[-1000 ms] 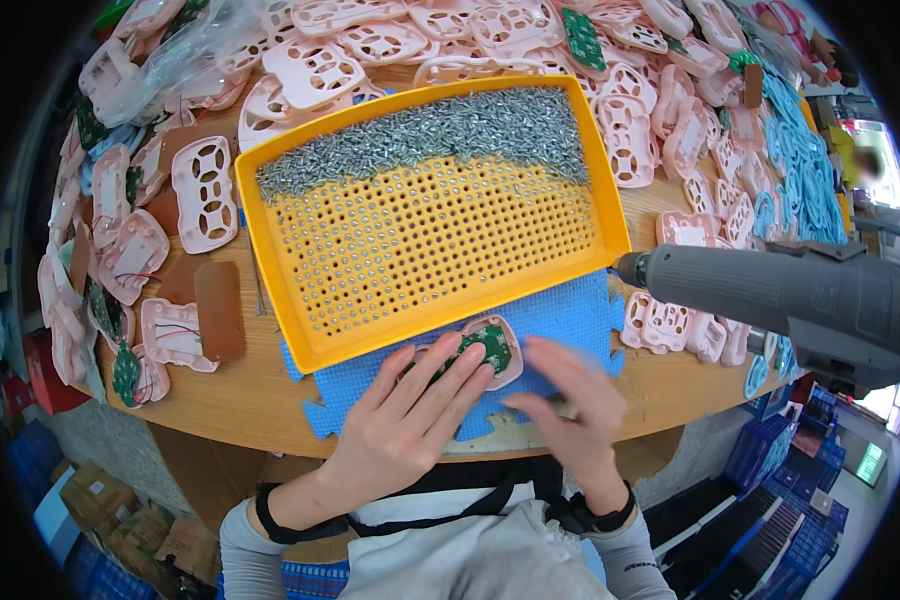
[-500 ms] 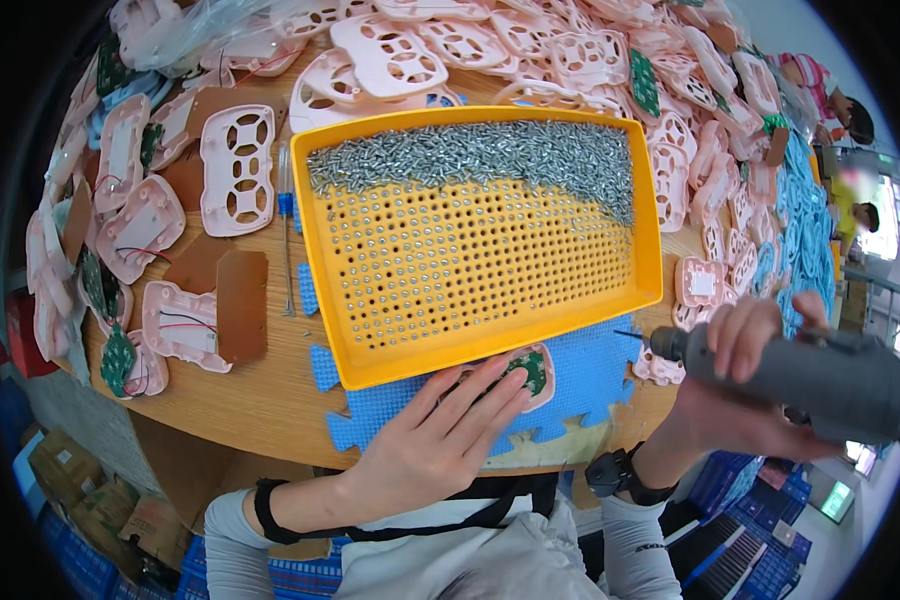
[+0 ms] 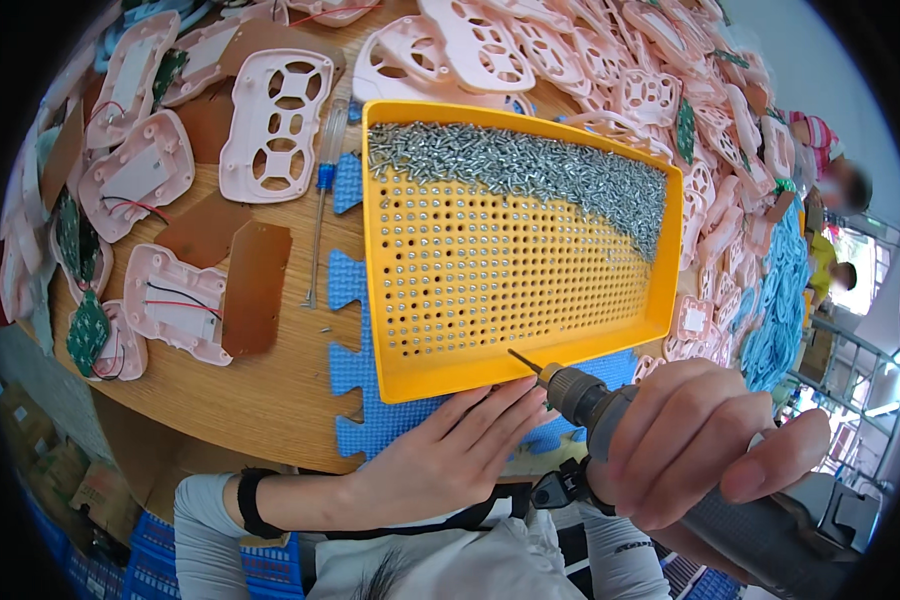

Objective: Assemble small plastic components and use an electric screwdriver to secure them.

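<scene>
My right hand (image 3: 695, 440) is closed around a dark grey power screwdriver (image 3: 610, 415), its thin bit pointing up and left over the front wall of a yellow tray (image 3: 373, 260). Loose silver screws (image 3: 530, 180) are heaped at the tray's far side, and more sit in the rows of holes in its perforated floor. My left hand (image 3: 460, 445) lies with fingers stretched out flat, just in front of the tray. Under its fingertips is a small pink housing with a green circuit board, now almost wholly hidden. A blue foam mat (image 3: 365, 420) lies under the tray.
Pink plastic shells (image 3: 275, 125) and green boards crowd the left and far sides. A long hand screwdriver (image 3: 324, 180) and brown sheets (image 3: 257, 290) lie left of the tray. Blue cords (image 3: 775, 300) are heaped at the right; other people (image 3: 840, 185) are beyond.
My right hand has brought the power screwdriver left, from beside the tray to over its front edge. The left hand stays on the housing. The whole view has shifted and turned a little.
</scene>
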{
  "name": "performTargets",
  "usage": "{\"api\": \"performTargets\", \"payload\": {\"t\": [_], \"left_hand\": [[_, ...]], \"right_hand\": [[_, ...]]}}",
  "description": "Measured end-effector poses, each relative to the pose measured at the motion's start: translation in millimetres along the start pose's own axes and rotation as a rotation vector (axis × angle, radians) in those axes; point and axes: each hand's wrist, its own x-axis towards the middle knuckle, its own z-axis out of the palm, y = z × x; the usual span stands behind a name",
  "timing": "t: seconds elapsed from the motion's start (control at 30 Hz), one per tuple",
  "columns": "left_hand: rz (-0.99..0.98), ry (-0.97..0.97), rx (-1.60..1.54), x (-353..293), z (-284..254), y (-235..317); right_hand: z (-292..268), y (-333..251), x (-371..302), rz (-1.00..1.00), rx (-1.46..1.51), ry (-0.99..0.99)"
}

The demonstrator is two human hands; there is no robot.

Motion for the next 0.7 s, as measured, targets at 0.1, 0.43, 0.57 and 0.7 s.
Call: {"api": "performTargets", "payload": {"t": [0.1,0.43,0.57,0.7], "left_hand": [[-0.020,-0.003,-0.055,-2,2,0],[-0.012,0.036,-0.063,-2,5,0],[-0.001,0.041,-0.038,-4,5,-1],[-0.008,0.039,-0.058,-4,1,-2]], "right_hand": [[4,7,-1,-0.001,0.144,0.015],[0,13,0,0.051,0.198,-0.059],[15,7,2,0.091,0.089,-0.015],[21,5,9,0.157,-0.146,-0.198]]}}
